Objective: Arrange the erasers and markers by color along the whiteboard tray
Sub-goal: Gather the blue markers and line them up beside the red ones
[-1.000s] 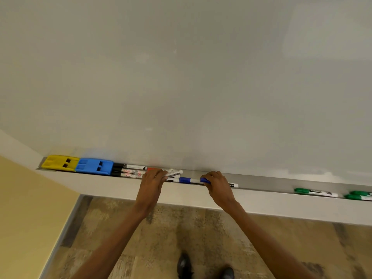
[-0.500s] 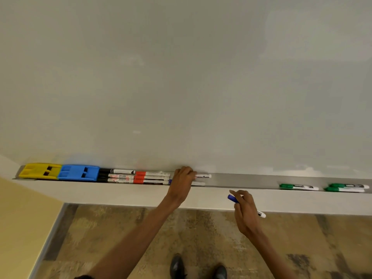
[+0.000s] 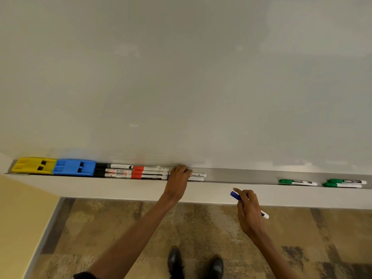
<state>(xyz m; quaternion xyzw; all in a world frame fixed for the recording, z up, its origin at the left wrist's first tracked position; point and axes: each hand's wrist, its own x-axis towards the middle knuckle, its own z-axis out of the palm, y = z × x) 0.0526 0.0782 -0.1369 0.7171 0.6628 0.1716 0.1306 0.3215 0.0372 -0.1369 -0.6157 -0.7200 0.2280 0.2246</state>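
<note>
Head view, looking down at both hands: the right hand [image 3: 248, 213] is out in front of the tray, below its front face, with the fingers curled around a blue marker [image 3: 236, 196]. That marker has a blue cap pointing up and left and a white barrel whose end pokes out past the palm at lower right. The left hand [image 3: 177, 182] reaches into the whiteboard tray [image 3: 241, 176], fingers bent down over two markers with white barrels [image 3: 198, 176] that lie side by side and stick out to the right of the knuckles; a bit of blue shows at the hand's left edge. Whether the fingers grip these or only press on them, I cannot tell.

Just left of that hand lie three red markers [image 3: 150, 172], stacked near to far, and touching them further left three black markers [image 3: 115, 170]. Next comes a blue eraser [image 3: 74, 167], then a yellow eraser [image 3: 33, 165] at the tray's left end, the two touching. Well apart on the right, three green markers [image 3: 322, 182] rest in the tray, one alone and two paired beyond it.
</note>
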